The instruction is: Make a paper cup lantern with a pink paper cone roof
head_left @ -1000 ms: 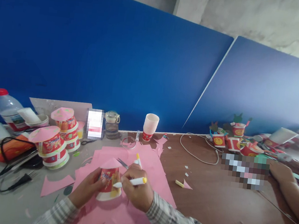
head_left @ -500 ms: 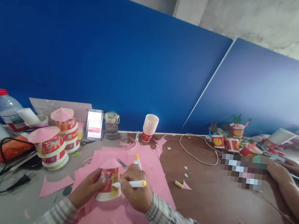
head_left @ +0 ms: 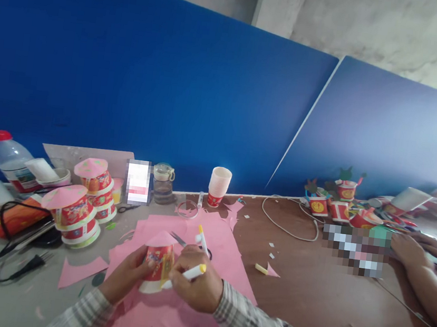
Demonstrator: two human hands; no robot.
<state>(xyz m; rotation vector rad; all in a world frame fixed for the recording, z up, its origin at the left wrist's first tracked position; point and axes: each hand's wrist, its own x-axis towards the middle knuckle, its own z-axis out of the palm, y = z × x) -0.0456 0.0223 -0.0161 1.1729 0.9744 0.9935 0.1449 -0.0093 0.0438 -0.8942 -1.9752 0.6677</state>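
My left hand (head_left: 128,274) is closed around the left side of a red patterned paper cup (head_left: 158,263), which stands upside down with a pink paper cone on top. Between the fingers of my right hand (head_left: 201,278) is a white marker with a yellow end (head_left: 194,272). Its tip meets the cup's lower right side near the white rim. Beneath both hands lie pink paper sheets (head_left: 216,243). Behind my right hand, scissors (head_left: 178,238) and another yellow-and-white marker (head_left: 204,239) rest on the paper, partly hidden.
Pink-topped cup stacks (head_left: 69,208), a bottle (head_left: 12,159) and a black cable (head_left: 26,267) are at left. A glass jar (head_left: 163,184) and stacked paper cups (head_left: 219,185) stand by the blue partition (head_left: 192,86). Another person's arms (head_left: 424,268) reach in at right, beside decorated cups (head_left: 340,210).
My right hand has brought the marker's tip lower on the cup, toward its rim, and the marker is tilted more steeply. My left hand and the cup stay nearly in place.
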